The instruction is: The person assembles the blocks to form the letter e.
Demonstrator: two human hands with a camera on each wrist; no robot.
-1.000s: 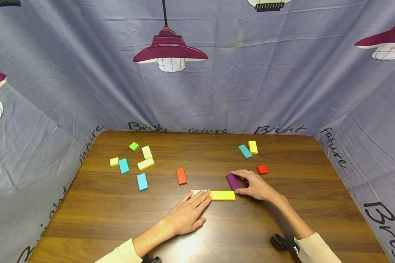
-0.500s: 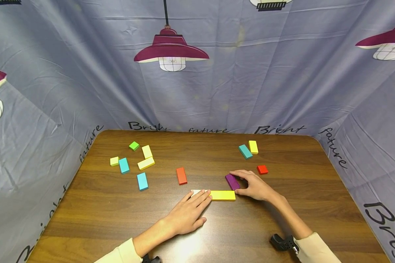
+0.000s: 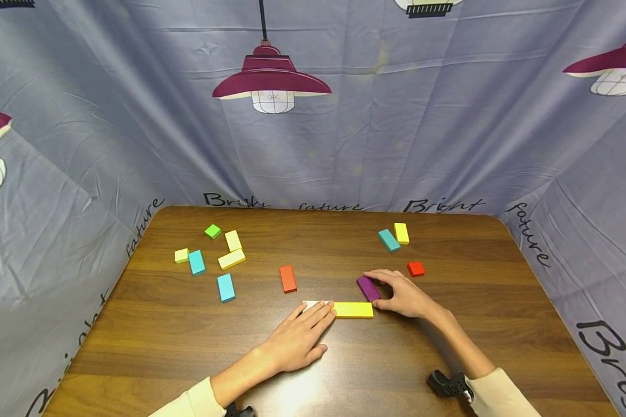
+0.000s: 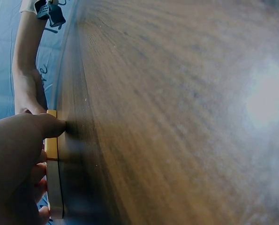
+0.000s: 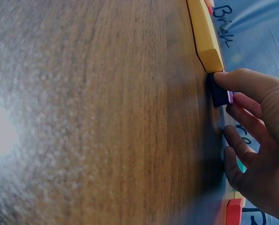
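Observation:
Fingers extended, my left hand (image 3: 295, 344) lies over a white block (image 3: 311, 303) and touches the near end of a long yellow block (image 3: 353, 310) beside it. Both stand end to end in a row, also seen edge-on in the left wrist view. A purple block (image 3: 367, 288) sits tilted at the yellow block's right end, one corner close to it. My right hand (image 3: 408, 295) holds the purple block between thumb and fingers. In the right wrist view the thumb presses the dark end of that block, right by the yellow one. Part of the white block is hidden under my left fingers.
An orange-red block (image 3: 287, 279) lies behind the row. At the left are blue blocks (image 3: 226, 288), pale yellow blocks (image 3: 232, 259) and a green block (image 3: 213, 231). A red block (image 3: 415, 269), a teal block (image 3: 389, 240) and a yellow block (image 3: 401, 233) lie back right.
The purple block and my right fingertips have shifted very slightly left. My left hand has stayed in place.

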